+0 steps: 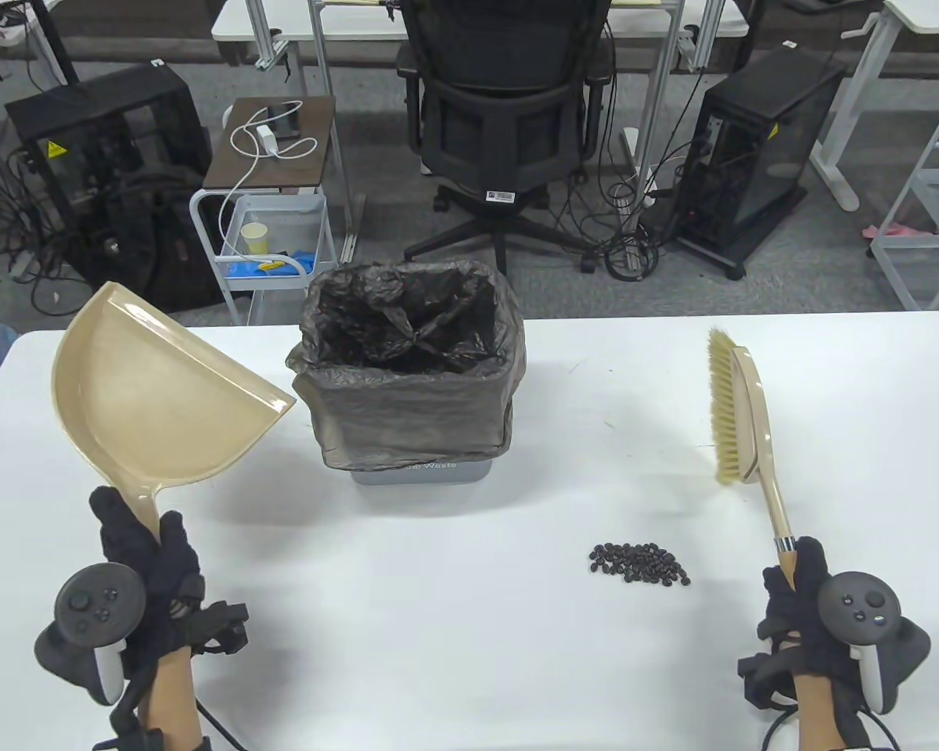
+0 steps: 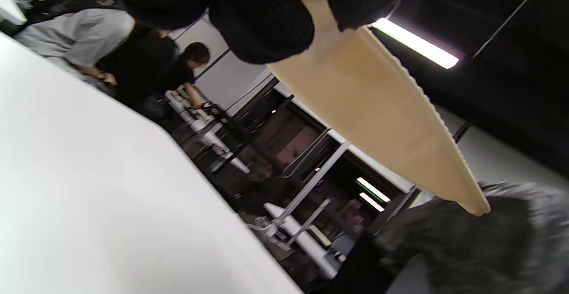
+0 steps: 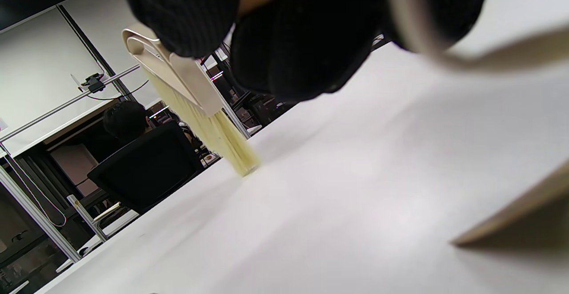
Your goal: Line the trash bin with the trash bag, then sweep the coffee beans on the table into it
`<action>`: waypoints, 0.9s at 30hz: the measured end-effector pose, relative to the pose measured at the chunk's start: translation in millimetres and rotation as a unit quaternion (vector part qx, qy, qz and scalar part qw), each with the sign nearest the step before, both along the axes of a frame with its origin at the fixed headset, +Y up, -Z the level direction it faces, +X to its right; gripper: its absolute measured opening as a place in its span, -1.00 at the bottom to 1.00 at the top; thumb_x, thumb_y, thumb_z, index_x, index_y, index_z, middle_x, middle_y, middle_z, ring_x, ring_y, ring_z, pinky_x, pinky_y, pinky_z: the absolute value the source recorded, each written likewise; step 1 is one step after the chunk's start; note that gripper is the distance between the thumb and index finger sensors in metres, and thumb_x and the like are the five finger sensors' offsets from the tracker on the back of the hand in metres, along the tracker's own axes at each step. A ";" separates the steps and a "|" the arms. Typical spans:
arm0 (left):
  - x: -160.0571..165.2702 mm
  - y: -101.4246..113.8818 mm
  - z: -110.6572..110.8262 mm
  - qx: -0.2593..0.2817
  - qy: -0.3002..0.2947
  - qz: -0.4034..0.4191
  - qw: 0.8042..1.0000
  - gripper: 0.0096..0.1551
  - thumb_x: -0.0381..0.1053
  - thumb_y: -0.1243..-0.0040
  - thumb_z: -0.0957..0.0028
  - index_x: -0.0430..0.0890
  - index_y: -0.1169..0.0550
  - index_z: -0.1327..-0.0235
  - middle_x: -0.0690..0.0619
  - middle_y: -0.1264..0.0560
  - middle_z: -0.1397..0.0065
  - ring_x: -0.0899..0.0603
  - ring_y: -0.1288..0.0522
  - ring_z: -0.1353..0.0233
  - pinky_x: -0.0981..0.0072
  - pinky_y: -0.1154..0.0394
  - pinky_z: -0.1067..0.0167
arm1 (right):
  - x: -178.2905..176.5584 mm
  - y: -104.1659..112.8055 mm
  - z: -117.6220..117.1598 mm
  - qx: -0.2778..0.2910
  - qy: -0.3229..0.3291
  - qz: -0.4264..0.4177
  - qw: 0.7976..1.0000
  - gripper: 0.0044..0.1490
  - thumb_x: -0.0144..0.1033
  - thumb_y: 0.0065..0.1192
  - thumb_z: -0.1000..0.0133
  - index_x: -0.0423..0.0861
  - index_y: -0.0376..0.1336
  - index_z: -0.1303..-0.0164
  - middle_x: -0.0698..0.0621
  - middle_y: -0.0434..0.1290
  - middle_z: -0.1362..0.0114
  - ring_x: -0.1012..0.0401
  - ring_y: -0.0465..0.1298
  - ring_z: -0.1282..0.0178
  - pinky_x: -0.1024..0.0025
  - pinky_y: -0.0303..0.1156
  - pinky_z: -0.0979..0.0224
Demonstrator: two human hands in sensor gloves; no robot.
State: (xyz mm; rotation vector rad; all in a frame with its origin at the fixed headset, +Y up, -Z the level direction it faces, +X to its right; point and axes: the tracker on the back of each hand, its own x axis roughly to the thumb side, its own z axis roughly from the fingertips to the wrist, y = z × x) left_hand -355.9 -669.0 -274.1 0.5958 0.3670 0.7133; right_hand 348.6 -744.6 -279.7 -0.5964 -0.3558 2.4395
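A grey trash bin [image 1: 422, 472] stands mid-table, lined with a dark trash bag [image 1: 407, 368] folded over its rim. A small pile of coffee beans [image 1: 639, 563] lies on the table to the bin's right front. My left hand [image 1: 145, 563] grips the handle of a beige dustpan [image 1: 152, 391], lifted off the table left of the bin; its underside [image 2: 378, 111] shows in the left wrist view. My right hand [image 1: 798, 594] grips the handle of a beige brush [image 1: 739, 415], bristles pointing left, right of the beans. The brush [image 3: 195, 107] also shows in the right wrist view.
The white table [image 1: 454, 626] spans the view. Behind its far edge are a black office chair [image 1: 509, 102], a small cart [image 1: 270, 235] with a paper cup, and computer cases on the floor. People work at desks in the background of the wrist views.
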 end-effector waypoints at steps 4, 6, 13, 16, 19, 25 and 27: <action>16.8 16.4 12.7 0.061 -0.019 -0.026 0.998 -0.12 0.04 -0.17 -0.27 -0.14 0.01 -0.66 -0.21 -0.28 -0.64 -0.03 -0.61 -0.15 -0.02 -0.52 -0.16 | 0.2 0.3 -0.3 0.001 -0.002 -0.003 1.000 -0.15 -0.19 0.32 0.01 -0.17 0.11 -0.48 0.00 0.56 -0.17 0.08 0.65 0.19 0.03 0.49 -0.08; 25.0 22.8 18.4 0.085 -0.038 -0.033 0.995 -0.12 0.04 -0.20 -0.27 -0.14 -0.02 -0.66 -0.20 -0.30 -0.63 -0.02 -0.62 -0.14 -0.01 -0.53 -0.15 | 0.3 0.6 -0.6 0.001 -0.001 -0.005 1.000 -0.15 -0.19 0.32 0.01 -0.17 0.11 -0.48 0.00 0.56 -0.17 0.08 0.65 0.19 0.03 0.49 -0.08; 64.6 39.9 36.1 0.149 -0.120 -0.085 0.978 -0.14 0.07 -0.21 -0.26 -0.14 -0.07 -0.65 -0.19 -0.34 -0.61 -0.01 -0.64 -0.11 0.00 -0.55 -0.12 | 0.3 1.1 -0.5 0.002 -0.002 -0.007 1.000 -0.15 -0.19 0.31 0.00 -0.17 0.11 -0.48 0.00 0.56 -0.17 0.08 0.65 0.19 0.03 0.49 -0.08; 92.9 39.2 35.2 0.156 -0.195 -0.104 0.963 -0.14 0.08 -0.22 -0.25 -0.14 -0.10 -0.65 -0.19 -0.36 -0.60 -0.01 -0.65 -0.09 0.00 -0.56 -0.10 | 0.2 1.0 -0.4 0.001 -0.004 -0.004 1.000 -0.15 -0.19 0.32 0.00 -0.17 0.11 -0.48 0.00 0.56 -0.17 0.08 0.65 0.19 0.03 0.49 -0.08; 118.4 31.6 27.9 0.131 -0.270 -0.105 0.948 -0.16 0.05 -0.23 -0.24 -0.15 -0.11 -0.65 -0.19 -0.37 -0.60 -0.03 -0.65 -0.08 -0.03 -0.56 -0.10 | 0.5 1.0 0.0 0.000 -0.004 -0.006 1.000 -0.15 -0.19 0.32 0.00 -0.17 0.11 -0.48 0.00 0.56 -0.17 0.09 0.65 0.20 0.03 0.50 -0.07; 178.1 3.5 9.5 0.036 -0.368 -0.185 0.910 -0.17 0.05 -0.24 -0.23 -0.17 -0.14 -0.64 -0.21 -0.40 -0.58 -0.03 -0.67 -0.07 -0.04 -0.57 -0.07 | 1.2 1.8 1.6 0.001 -0.004 -0.016 1.000 -0.15 -0.19 0.32 0.00 -0.17 0.11 -0.48 0.00 0.56 -0.17 0.09 0.65 0.21 0.04 0.50 -0.06; 192.8 -7.1 3.8 0.024 -0.376 -0.214 0.901 -0.17 0.05 -0.24 -0.23 -0.16 -0.14 -0.64 -0.20 -0.40 -0.59 -0.03 -0.67 -0.07 -0.03 -0.58 -0.07 | 1.5 2.2 1.6 0.004 -0.004 -0.017 1.000 -0.15 -0.19 0.31 0.00 -0.17 0.11 -0.48 0.00 0.56 -0.17 0.09 0.65 0.21 0.04 0.49 -0.07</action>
